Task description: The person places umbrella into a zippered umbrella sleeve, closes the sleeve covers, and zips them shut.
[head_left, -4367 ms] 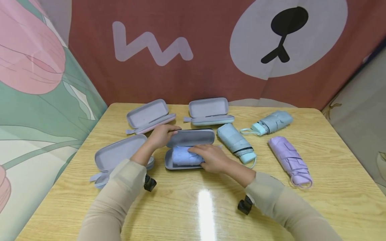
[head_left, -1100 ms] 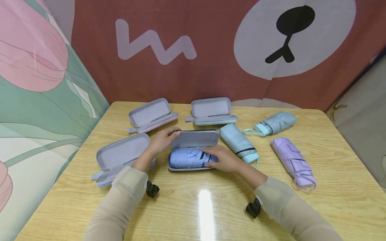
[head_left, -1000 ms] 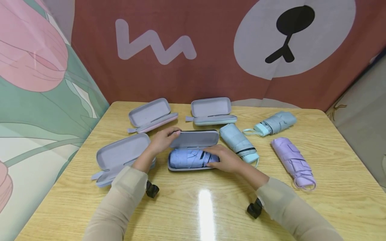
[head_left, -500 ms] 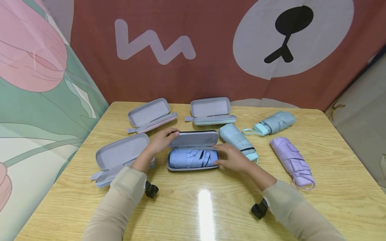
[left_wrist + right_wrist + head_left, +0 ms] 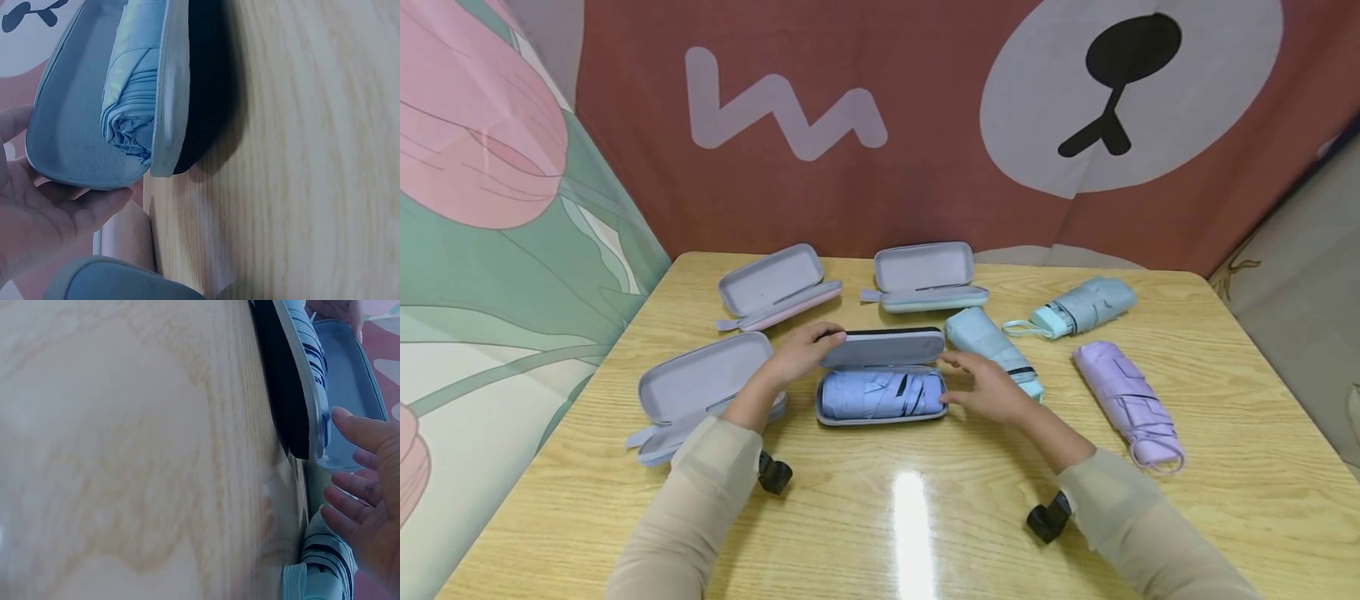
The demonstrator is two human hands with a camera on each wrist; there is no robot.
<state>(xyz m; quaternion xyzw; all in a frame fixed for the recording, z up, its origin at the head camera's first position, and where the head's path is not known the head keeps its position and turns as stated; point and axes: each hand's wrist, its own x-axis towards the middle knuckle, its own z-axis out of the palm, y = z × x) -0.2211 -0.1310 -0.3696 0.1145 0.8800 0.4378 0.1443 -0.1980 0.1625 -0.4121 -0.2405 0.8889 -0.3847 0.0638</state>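
A folded blue umbrella point(image 5: 868, 393) lies lengthwise inside a hard zip case point(image 5: 880, 422), grey within and dark outside, at the middle of the table. My left hand point(image 5: 799, 357) holds the left end of the raised lid point(image 5: 887, 349); the left wrist view has its thumb and fingers about the lid's rim point(image 5: 75, 185). At the case's right end, my right hand point(image 5: 988, 390) has its fingers spread and relaxed, gripping nothing. In the right wrist view its thumb tip is close to the umbrella's end; whether they touch I cannot tell.
Three more opened cases stand around: a bluish one point(image 5: 700, 379) at left, a pink-edged one point(image 5: 775, 283) and a mint-edged one point(image 5: 925, 271) behind. To the right lie two teal umbrellas point(image 5: 992, 346), point(image 5: 1090, 305) and a purple umbrella point(image 5: 1123, 400).
Since the earliest frame the blue umbrella has settled flat in the case. My right hand has drawn off it to the right. Recently the lid has tilted slightly forward under my left hand.
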